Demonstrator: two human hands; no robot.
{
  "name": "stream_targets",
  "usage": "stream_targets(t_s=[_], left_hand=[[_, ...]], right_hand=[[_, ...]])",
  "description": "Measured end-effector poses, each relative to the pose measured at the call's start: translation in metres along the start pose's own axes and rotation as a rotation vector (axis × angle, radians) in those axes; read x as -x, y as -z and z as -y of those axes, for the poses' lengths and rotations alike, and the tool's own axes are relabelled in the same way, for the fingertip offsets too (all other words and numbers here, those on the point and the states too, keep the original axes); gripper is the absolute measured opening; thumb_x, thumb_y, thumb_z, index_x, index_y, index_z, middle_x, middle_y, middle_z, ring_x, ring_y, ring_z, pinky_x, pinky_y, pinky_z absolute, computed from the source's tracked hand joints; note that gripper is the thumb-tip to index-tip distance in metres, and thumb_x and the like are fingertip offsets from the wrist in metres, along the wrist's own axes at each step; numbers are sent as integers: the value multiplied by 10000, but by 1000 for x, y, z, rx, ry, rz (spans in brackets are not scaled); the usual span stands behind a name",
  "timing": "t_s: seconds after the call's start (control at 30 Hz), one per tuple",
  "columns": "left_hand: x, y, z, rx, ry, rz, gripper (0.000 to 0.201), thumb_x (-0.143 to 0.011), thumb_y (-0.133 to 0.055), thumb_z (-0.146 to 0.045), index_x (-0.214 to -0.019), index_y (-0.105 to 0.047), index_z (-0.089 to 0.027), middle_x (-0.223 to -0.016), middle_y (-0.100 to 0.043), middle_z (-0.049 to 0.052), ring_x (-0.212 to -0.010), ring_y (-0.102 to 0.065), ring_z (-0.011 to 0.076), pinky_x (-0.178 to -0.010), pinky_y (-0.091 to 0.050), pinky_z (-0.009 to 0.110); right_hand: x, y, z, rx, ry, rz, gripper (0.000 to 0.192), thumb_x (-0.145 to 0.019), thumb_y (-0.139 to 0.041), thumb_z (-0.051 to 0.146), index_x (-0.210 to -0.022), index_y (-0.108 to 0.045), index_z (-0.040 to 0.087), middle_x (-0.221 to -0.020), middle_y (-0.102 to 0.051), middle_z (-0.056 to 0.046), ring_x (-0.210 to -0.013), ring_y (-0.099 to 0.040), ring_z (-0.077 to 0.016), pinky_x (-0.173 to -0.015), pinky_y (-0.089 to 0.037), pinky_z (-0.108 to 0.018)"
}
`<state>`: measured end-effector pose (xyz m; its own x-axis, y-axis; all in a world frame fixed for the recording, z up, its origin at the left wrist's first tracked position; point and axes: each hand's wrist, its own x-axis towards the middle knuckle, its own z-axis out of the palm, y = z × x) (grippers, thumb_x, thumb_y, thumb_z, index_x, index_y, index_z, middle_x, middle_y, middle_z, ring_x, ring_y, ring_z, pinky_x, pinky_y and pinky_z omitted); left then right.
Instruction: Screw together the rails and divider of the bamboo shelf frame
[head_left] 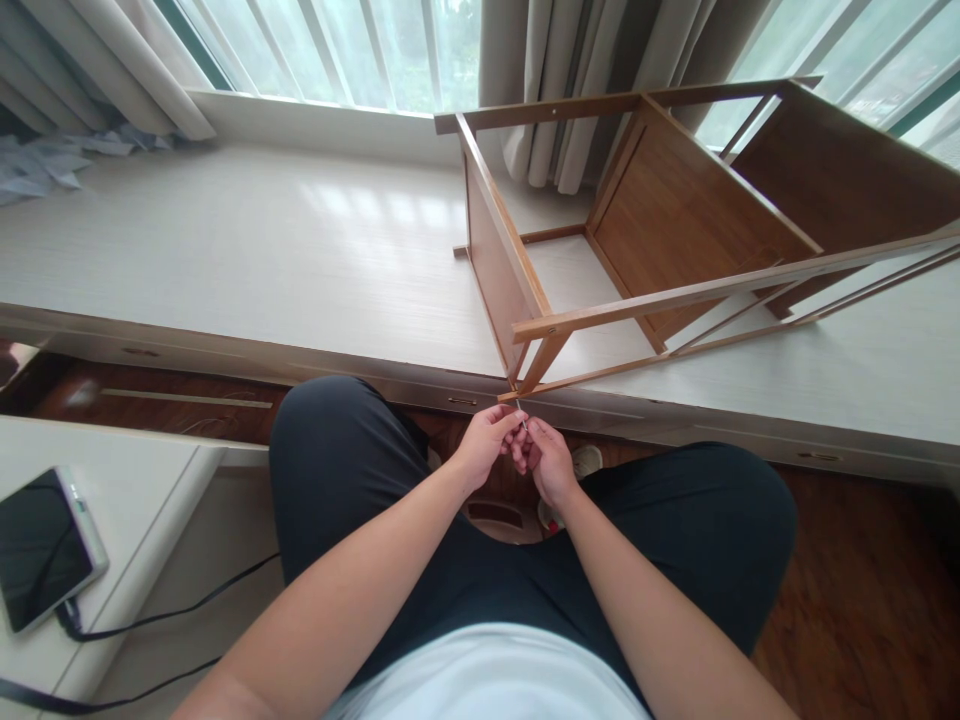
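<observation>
Pinching a small thin metal fastener [523,424], apparently a screw or pin, both hands met between the knees, just below the near lower corner of the brown wooden slatted shelf frame [675,230]. The left hand [487,445] had thumb and forefinger closed on the fastener; the right hand [551,462] was curled tight against it, its grip closed on something small and dark that could not be made out. The frame lay on its side on the pale wood-grain window-seat worktop [262,250], its near corner overhanging the front edge.

Risks, as judged:
- The fastener was tiny and held over the gap between the legs. Any slip of the fingertips would likely drop it to the dark wooden floor [862,560], where it would be hard to spot.
- The frame rested partly beyond the worktop edge. A push on the overhanging corner might tip or slide it towards the knees.
- Thin side rails looked weak. Force on them could bend them or crack a joint.
- Hands blocked the view of the fastener tip, so misalignment with any hole seemed likely.

Left of the legs, a dark smartphone [41,550] with a black cable [165,615] lay on a white side table [135,470], well apart from the work.
</observation>
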<state>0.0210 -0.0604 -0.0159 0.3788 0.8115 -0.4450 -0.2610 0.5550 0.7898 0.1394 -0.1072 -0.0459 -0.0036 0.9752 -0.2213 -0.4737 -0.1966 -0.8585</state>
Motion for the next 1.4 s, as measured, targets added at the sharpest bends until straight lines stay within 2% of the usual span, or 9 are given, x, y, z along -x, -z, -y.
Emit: stream_targets(t_s=[0.53, 0.8, 1.07, 1.4], left_hand=[[1, -2, -1, -33, 2, -6, 444, -677, -844, -507, -822, -648, -136, -626, -560, -8, -482, -511, 99, -462, -335, 212], [0, 1, -1, -31, 1, -21, 445, -690, -832, -480, -921, -730, -114, -621, -528, -13, -535, -464, 82, -500, -301, 204], [-1, 1, 1, 7, 1, -25, 440, -687, -834, -475, -929, -743, -119, -737, -608, 31, -586, -473, 80, -521, -309, 198], [-2, 1, 0, 31, 23, -35, 458, -651, -856, -474, -925, -750, -123, -780, -615, 36, -623, -493, 81, -552, -348, 187]], right_hand=[[1, 2, -4, 113, 114, -49, 419, -1006, -545, 542, -763, -599, 205, -606, -575, 14, -486, -470, -111, -420, -356, -224], [5, 0, 3, 277, 192, -103, 363, -941, -653, 538, -794, -561, 218, -626, -583, 37, -490, -442, -97, -468, -360, -229], [9, 0, -1, 496, 254, -175, 247, -924, -697, 460, -905, -595, 235, -769, -666, 6, -646, -590, -160, -621, -483, -279], [12, 1, 8, 749, 324, -197, 168, -940, -678, 406, -949, -631, 245, -782, -700, -4, -672, -620, -196, -674, -454, -310]])
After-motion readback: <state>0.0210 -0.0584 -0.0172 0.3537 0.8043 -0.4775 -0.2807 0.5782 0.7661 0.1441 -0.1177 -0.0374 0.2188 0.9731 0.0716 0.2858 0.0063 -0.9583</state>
